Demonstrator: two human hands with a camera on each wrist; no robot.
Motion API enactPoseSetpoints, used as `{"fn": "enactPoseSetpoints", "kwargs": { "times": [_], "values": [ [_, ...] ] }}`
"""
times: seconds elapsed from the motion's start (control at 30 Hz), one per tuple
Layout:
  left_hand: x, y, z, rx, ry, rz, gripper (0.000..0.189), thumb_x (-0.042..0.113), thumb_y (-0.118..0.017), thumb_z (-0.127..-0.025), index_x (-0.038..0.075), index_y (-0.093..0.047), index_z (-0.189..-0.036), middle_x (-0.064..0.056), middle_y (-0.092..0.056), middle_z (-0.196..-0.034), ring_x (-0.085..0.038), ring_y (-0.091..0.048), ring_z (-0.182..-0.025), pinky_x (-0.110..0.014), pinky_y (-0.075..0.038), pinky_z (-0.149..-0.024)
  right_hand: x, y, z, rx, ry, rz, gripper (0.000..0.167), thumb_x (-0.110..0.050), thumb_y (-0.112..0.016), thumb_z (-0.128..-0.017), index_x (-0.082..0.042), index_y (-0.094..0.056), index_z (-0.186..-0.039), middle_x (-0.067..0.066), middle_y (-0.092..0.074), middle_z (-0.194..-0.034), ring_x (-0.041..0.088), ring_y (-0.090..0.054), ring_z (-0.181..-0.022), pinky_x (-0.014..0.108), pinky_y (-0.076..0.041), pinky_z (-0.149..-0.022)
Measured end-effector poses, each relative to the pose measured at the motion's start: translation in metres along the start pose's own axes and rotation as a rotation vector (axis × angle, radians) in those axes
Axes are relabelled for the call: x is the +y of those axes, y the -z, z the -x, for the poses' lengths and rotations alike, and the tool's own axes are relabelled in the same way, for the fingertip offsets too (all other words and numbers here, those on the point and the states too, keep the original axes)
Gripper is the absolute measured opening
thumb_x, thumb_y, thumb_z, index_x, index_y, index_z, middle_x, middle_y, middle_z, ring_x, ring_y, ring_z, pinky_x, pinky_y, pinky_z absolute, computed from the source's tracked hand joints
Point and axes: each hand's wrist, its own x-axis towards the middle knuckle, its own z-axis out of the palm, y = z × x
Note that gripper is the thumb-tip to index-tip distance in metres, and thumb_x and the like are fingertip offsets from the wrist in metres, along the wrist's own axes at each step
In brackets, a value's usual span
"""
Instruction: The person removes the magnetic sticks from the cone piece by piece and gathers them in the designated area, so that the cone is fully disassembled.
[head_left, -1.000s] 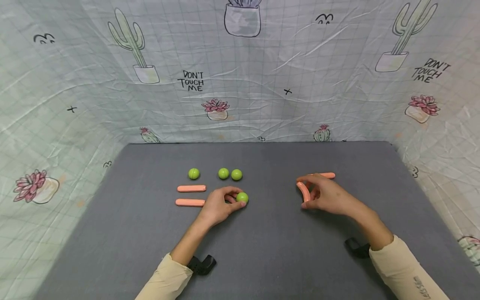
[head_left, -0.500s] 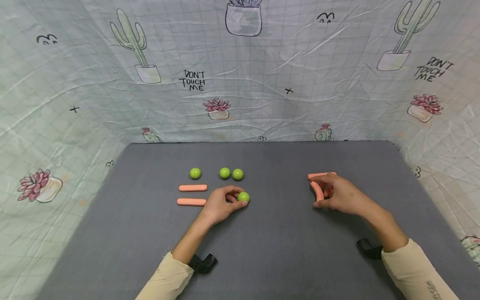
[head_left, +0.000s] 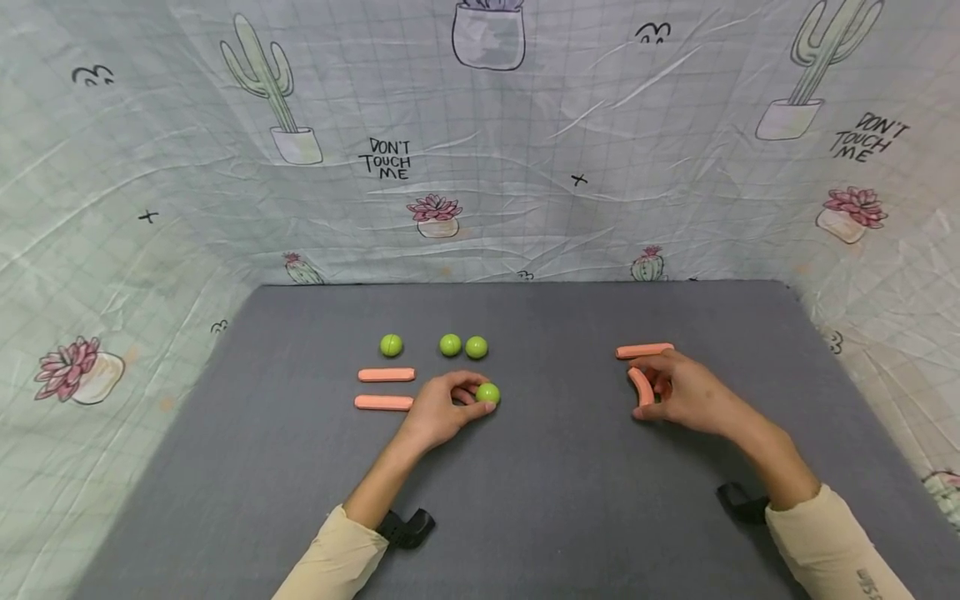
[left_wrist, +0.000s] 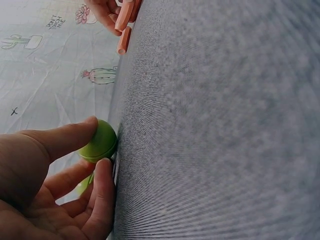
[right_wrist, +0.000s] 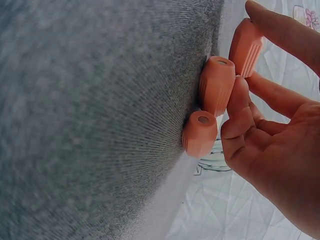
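Note:
My left hand point(head_left: 442, 408) pinches a green ball point(head_left: 487, 393) between thumb and fingers, low over the grey table point(head_left: 555, 500). The left wrist view shows the ball point(left_wrist: 102, 142) with a seam round it, thumb on one side. On the right, my right hand point(head_left: 690, 392) holds a curved orange toy rod point(head_left: 642, 387), thumb at its near end and a fingertip at its far end. A straight orange rod point(head_left: 645, 351) lies just beyond these fingers. The right wrist view shows more orange rod ends with grey discs point(right_wrist: 203, 120) close under the hand.
Beyond my left hand lie two straight orange rods, the farther rod point(head_left: 386, 375) and the nearer rod point(head_left: 384, 402). Three green balls sit behind: a lone ball point(head_left: 391, 345) and a pair, left ball point(head_left: 450, 345) and right ball point(head_left: 476, 347). A cactus-printed cloth point(head_left: 510, 150) rises behind the table.
My right hand has moved to the right with the curved rod, mostly in the first half second, uncovering the straight rod beyond. My left hand stays on its ball.

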Motion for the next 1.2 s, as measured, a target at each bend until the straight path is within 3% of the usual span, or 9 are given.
{"fn": "enactPoseSetpoints", "kwargs": {
  "times": [0.3,0.5,0.77,1.03,1.2],
  "values": [
    [-0.003,0.0014,0.0015,-0.007,-0.004,0.021,0.031,0.022,-0.085,-0.088,0.019,-0.076,-0.118,0.0,-0.074,-0.095,-0.008,-0.064,-0.084,-0.028,-0.051,-0.075,-0.0019,-0.0048,-0.0029,0.005,0.002,0.091,0.07,-0.009,-0.092,-0.077,0.007,-0.062,-0.138,0.023,-0.051,-0.139,0.016,-0.045,-0.081,0.024,-0.044,-0.065],
    [-0.003,0.0025,0.0022,-0.019,-0.009,0.031,0.032,0.021,-0.084,-0.089,0.018,-0.076,-0.12,-0.002,-0.074,-0.098,-0.009,-0.064,-0.086,-0.027,-0.051,-0.076,-0.0003,-0.0064,-0.0032,-0.009,0.003,0.122,0.075,-0.015,-0.093,-0.077,0.009,-0.06,-0.14,0.025,-0.049,-0.139,0.014,-0.041,-0.081,0.024,-0.041,-0.066],
    [-0.0051,0.0031,0.0021,-0.034,-0.015,0.069,0.032,0.02,-0.084,-0.089,0.018,-0.076,-0.12,-0.002,-0.074,-0.098,-0.009,-0.064,-0.086,-0.026,-0.051,-0.077,-0.0011,-0.0063,-0.0022,-0.004,0.019,0.071,0.074,-0.018,-0.092,-0.079,0.006,-0.06,-0.141,0.02,-0.046,-0.147,0.016,-0.041,-0.086,0.023,-0.041,-0.067],
    [-0.0068,0.0027,0.0002,-0.003,0.002,0.122,0.032,0.017,-0.083,-0.089,0.015,-0.075,-0.12,-0.005,-0.075,-0.099,-0.01,-0.065,-0.082,-0.026,-0.056,-0.067,-0.0009,-0.0049,-0.0004,0.049,0.012,0.037,0.071,-0.015,-0.088,-0.084,-0.006,-0.056,-0.147,0.015,-0.053,-0.127,0.011,-0.046,-0.068,0.024,-0.042,-0.061],
    [-0.0061,0.0039,-0.0025,0.063,0.004,0.104,0.034,0.013,-0.083,-0.089,0.013,-0.074,-0.122,-0.007,-0.075,-0.108,-0.013,-0.068,-0.084,-0.028,-0.058,-0.066,-0.0007,-0.0042,-0.0005,0.054,-0.005,0.021,0.065,-0.017,-0.084,-0.089,-0.008,-0.056,-0.148,0.013,-0.054,-0.113,0.01,-0.046,-0.063,0.025,-0.041,-0.061]
  ]
}}
